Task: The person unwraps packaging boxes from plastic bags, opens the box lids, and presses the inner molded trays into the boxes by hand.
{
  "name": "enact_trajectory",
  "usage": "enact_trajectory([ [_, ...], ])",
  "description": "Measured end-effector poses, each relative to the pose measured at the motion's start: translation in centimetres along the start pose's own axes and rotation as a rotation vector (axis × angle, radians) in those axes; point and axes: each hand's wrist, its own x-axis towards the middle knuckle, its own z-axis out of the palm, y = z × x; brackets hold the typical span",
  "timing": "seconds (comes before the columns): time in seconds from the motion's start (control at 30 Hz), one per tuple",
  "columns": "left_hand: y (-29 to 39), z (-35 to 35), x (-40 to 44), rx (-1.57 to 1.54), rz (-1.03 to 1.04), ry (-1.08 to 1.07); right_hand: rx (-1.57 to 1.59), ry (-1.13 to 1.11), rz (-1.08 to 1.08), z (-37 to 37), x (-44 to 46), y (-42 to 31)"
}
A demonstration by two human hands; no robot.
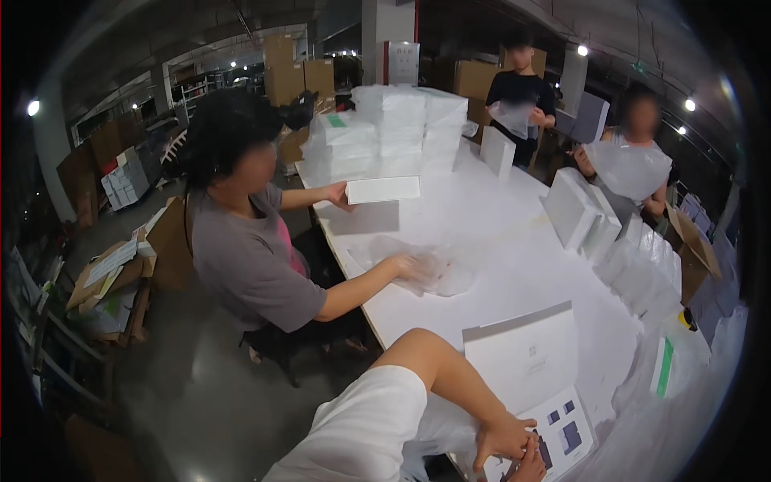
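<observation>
An open white box point(522, 347) lies at the table's near edge, its lid tilted up. Its inside is a white panel point(580, 455) with several dark purple shapes, perhaps printed pictures. My left hand point(503, 438) rests over the left part of this panel with thumb and fingers spread. Close against it, my right hand point(530, 466) reaches in from the bottom edge, its fingers bent and drawn together at the panel. Whatever may be between those fingertips is too small to make out.
Across the white table point(506, 241), a person on the left holds a white box point(384, 189) and touches a plastic bag point(450, 269). Wrapped boxes point(393, 120) are stacked behind. More boxes point(572, 210) line the right side, where two people handle plastic bags.
</observation>
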Motion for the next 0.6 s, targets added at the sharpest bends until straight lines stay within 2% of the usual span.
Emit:
enact_trajectory([
  [0.03, 0.0, -0.2, -0.1, -0.012, 0.015, 0.057, 0.002, 0.005, 0.001, 0.1, 0.2, 0.2],
  [0.1, 0.0, -0.9, -0.2, -0.021, -0.004, -0.007, 0.008, -0.004, 0.003, 0.4, 0.2, 0.7],
  [0.2, 0.5, -1.6, -0.4, -0.031, -0.03, -0.046, -0.042, -0.136, 0.123, 0.0, 0.2, 0.2],
  [0.23, 0.0, -1.0, -0.3, -0.017, -0.026, -0.023, 0.016, -0.047, 0.054, -0.4, 1.1, 0.1],
  [0.3, -0.2, -1.0, -0.2, -0.014, -0.022, -0.045, -0.024, -0.053, 0.07, -0.4, 1.2, 0.0],
  [0.4, -0.7, 0.1, -0.3, -0.001, 0.026, 0.051, -0.032, -0.072, 0.078, -0.3, 1.4, 0.2],
  [0.43, -0.7, -0.4, -0.2, 0.01, -0.016, -0.048, -0.017, -0.079, 0.074, -0.1, 1.5, 0.4],
  [0.6, -0.9, -0.5, -0.2, -0.036, -0.009, -0.045, 0.042, -0.129, 0.111, -0.4, 2.1, 0.7],
])
